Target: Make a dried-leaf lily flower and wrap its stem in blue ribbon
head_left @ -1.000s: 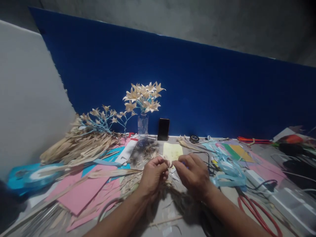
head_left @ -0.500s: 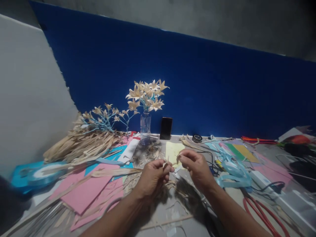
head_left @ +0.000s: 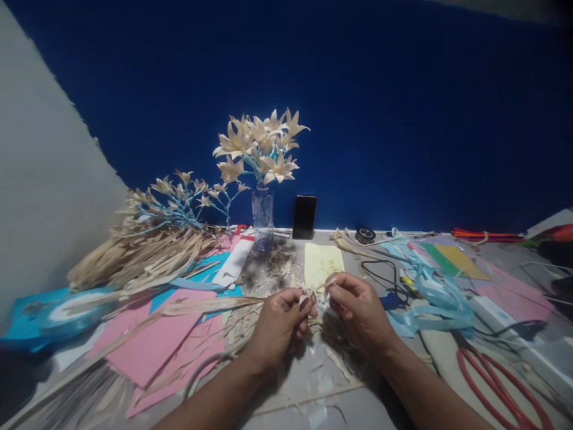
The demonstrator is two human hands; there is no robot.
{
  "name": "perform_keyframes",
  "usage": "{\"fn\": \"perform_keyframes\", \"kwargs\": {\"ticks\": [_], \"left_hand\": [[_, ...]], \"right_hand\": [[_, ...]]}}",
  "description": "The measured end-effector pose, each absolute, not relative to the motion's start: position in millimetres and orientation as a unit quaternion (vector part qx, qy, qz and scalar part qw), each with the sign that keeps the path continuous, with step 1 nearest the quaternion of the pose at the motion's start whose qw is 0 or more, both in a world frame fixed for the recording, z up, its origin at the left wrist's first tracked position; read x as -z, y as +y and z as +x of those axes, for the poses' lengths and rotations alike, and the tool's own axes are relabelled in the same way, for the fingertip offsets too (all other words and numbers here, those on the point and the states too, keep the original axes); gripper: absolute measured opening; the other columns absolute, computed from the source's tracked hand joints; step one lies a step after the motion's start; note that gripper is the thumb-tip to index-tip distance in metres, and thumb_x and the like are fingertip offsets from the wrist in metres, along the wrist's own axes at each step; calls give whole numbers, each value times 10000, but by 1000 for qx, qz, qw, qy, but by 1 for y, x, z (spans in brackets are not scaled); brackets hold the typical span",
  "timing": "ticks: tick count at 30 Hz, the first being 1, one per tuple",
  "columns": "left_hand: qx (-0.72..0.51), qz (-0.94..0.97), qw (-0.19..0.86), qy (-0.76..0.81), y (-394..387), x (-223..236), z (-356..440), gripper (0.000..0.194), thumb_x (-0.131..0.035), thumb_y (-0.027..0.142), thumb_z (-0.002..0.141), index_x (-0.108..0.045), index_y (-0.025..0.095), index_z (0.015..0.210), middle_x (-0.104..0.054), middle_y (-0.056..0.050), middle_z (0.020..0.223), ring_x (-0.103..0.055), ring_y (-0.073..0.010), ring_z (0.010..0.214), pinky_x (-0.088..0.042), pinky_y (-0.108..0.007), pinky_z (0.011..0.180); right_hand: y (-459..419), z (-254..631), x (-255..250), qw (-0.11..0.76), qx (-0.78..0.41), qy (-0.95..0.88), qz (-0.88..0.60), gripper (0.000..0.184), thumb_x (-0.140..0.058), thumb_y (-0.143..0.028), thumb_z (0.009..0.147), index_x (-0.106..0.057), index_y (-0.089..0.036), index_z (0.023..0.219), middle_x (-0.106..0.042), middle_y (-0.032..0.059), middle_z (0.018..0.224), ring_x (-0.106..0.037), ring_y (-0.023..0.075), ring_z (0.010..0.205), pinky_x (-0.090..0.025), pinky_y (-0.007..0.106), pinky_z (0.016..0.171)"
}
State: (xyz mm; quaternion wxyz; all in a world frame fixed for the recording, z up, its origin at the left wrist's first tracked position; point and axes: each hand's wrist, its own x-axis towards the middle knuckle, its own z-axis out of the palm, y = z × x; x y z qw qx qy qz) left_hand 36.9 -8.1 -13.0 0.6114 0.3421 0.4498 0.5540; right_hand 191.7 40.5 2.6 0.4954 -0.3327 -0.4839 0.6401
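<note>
My left hand (head_left: 280, 322) and my right hand (head_left: 360, 310) meet over the middle of the table, fingers pinched together on a small pale strip of dried leaf (head_left: 317, 294) held between them. Loose dried-leaf scraps (head_left: 273, 272) lie just beyond and under the hands. A yellow paper sheet (head_left: 323, 263) lies right behind my fingertips.
A clear vase of cream leaf flowers (head_left: 262, 155) and a dark phone (head_left: 305, 216) stand against the blue backdrop. A heap of dried leaves (head_left: 143, 251) and pink paper sheets (head_left: 165, 340) lie left. Light blue ribbon (head_left: 434, 298), coloured papers, cables and red-handled scissors (head_left: 496, 382) lie right.
The view has tilted down and closer to the table. My hands stay together on the strip, the right hand having drawn back toward the left after lifting slightly.
</note>
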Motion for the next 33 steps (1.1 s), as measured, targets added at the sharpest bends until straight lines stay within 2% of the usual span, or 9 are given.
{"fn": "perform_keyframes", "kwargs": {"ticks": [3, 7, 11, 15, 21, 27, 33], "left_hand": [[-562, 392, 528, 502, -11, 14, 37, 277, -758, 427, 770, -665, 184, 674, -501, 22, 507, -384, -103, 447, -274, -227, 454], [-580, 474, 406, 523, -15, 14, 37, 159, -654, 292, 843, -718, 213, 721, -632, -30, 648, -495, -166, 591, -382, -267, 574], [-605, 489, 370, 507, -18, 13, 36, 128, -667, 272, 834, -759, 240, 750, -670, -53, 700, -546, -221, 674, -424, -312, 691], [-614, 484, 372, 500, -20, 14, 36, 94, -708, 296, 809, -759, 245, 750, -670, -59, 727, -572, -236, 715, -427, -313, 699], [-580, 431, 458, 517, -20, 19, 39, 187, -675, 349, 841, -651, 222, 706, -522, 16, 564, -436, -141, 518, -343, -254, 517], [-591, 353, 534, 492, -18, 9, 42, 250, -794, 380, 708, -639, 199, 634, -514, 26, 516, -422, -103, 456, -336, -224, 450], [-597, 314, 564, 475, -15, 16, 41, 311, -839, 434, 674, -676, 170, 678, -599, -1, 576, -468, -89, 465, -346, -205, 443]], "right_hand": [[40, 193, -3, 495, -651, -473, -327, 288, -869, -394, 668, -680, -180, 704, -547, -16, 646, -399, 117, 596, -309, 240, 543], [42, 193, -3, 496, -667, -449, -326, 302, -887, -391, 639, -676, -179, 682, -534, -17, 634, -383, 109, 581, -295, 233, 529], [42, 193, -1, 492, -681, -438, -321, 288, -891, -386, 640, -692, -186, 698, -543, -12, 650, -381, 111, 577, -295, 236, 525], [42, 194, 0, 491, -681, -437, -323, 289, -890, -387, 641, -692, -184, 700, -528, -14, 642, -369, 110, 570, -288, 235, 509], [42, 193, 3, 488, -678, -445, -323, 282, -886, -389, 657, -698, -185, 710, -533, -14, 641, -376, 104, 561, -287, 231, 504], [42, 191, 4, 493, -683, -438, -315, 278, -888, -381, 644, -698, -186, 703, -541, -13, 648, -376, 103, 558, -290, 233, 508], [43, 192, 0, 502, -702, -404, -302, 295, -897, -379, 617, -689, -187, 699, -544, -20, 657, -367, 91, 544, -298, 219, 505]]}}
